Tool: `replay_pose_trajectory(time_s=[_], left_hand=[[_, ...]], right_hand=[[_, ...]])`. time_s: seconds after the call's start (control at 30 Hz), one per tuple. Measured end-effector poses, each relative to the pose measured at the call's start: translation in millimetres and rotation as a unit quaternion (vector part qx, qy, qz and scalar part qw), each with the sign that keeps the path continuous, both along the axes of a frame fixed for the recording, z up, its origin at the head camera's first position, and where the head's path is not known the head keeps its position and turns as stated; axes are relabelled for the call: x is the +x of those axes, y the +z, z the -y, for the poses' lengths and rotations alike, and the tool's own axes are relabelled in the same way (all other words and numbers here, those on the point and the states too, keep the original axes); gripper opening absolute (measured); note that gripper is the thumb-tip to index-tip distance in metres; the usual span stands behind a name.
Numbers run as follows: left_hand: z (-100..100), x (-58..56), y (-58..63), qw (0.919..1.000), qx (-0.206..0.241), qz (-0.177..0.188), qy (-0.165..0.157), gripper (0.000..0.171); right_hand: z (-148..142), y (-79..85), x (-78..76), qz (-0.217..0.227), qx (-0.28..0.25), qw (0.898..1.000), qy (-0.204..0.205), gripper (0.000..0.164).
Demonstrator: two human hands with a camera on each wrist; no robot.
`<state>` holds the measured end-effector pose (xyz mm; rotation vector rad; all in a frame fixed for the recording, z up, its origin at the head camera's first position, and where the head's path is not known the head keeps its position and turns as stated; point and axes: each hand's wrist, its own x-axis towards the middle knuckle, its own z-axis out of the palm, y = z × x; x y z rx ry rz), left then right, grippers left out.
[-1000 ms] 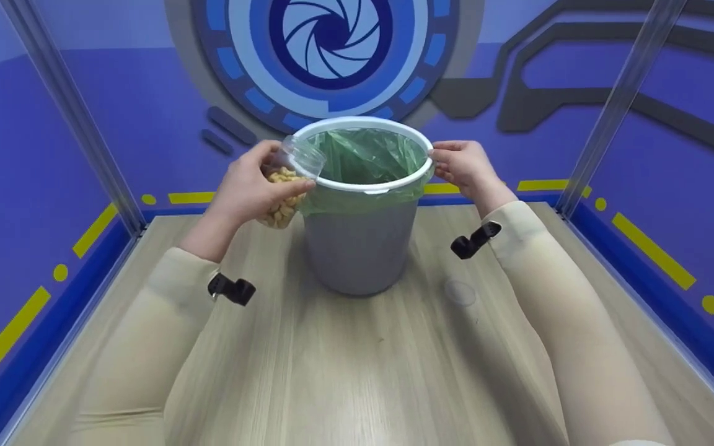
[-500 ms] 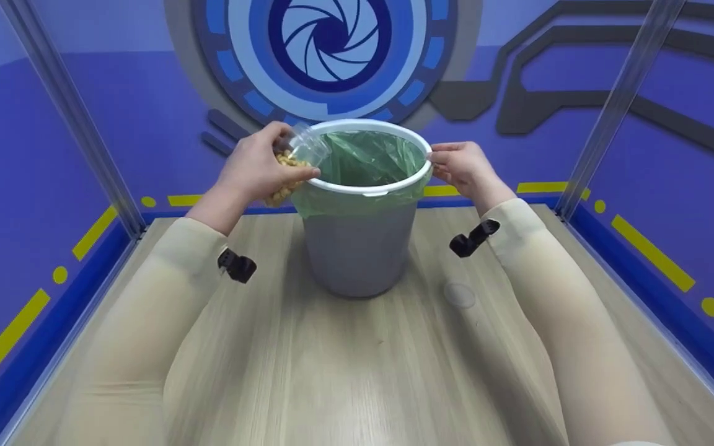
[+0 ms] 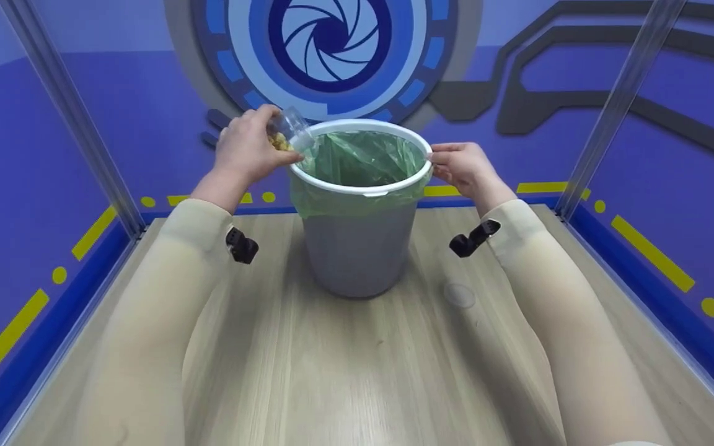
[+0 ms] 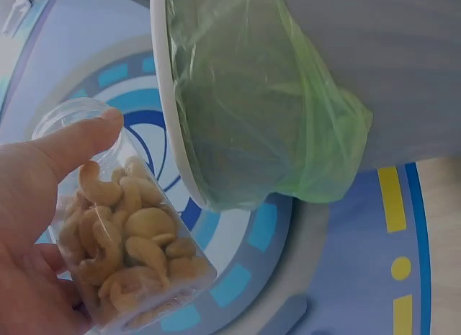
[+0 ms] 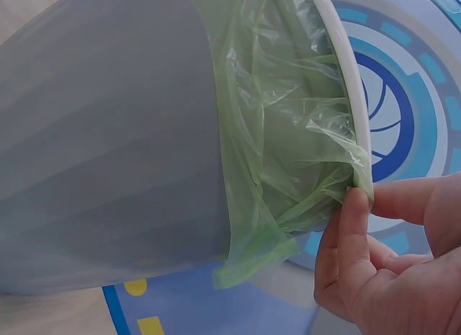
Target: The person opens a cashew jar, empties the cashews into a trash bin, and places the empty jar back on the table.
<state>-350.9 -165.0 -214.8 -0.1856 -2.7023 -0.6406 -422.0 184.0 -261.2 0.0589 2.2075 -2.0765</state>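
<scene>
One clear jar (image 3: 293,126) of cashews (image 4: 148,223) stands off the left edge of a grey bin (image 3: 357,254), raised to the height of its white rim (image 3: 357,125). The left hand (image 3: 245,145) is clamped round the jar, thumb along the side near the mouth and fingers beneath. The right hand (image 3: 463,167) pinches the opposite edge of the rim, thumb and fingers closed over it with the green liner (image 3: 369,158) between them. The governing relation is that of mouth to opening: the jar's long axis is tipped well over from upright, its mouth leading toward the bin and its base away, while the bin's opening lies just to the right of the left hand's grip. The left wrist view shows the nuts still within the jar, below its neck. In the head view the mouth overlaps the rim; whether the two touch cannot be told. The liner is folded outward over the rim. To the right of the bin, near its foot, a clear round disc (image 3: 459,295) lies on the wood-grained tabletop (image 3: 344,365).
</scene>
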Motion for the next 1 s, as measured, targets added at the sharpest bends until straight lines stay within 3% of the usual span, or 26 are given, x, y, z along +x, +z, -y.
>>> replay_pose_trajectory(time_s=[0.53,1.0], left_hand=[[-10.3,-5.9,-0.2,0.9922,-0.115,-0.045,-0.018,0.071],[-11.5,-9.6,-2.8,0.9809,-0.167,-0.097,-0.027,0.070]], right_hand=[[-0.1,-1.0,0.0,-0.005,-0.020,1.000,0.010,0.051],[-0.9,-0.5,2.1,-0.003,-0.016,1.000,0.004,0.050]])
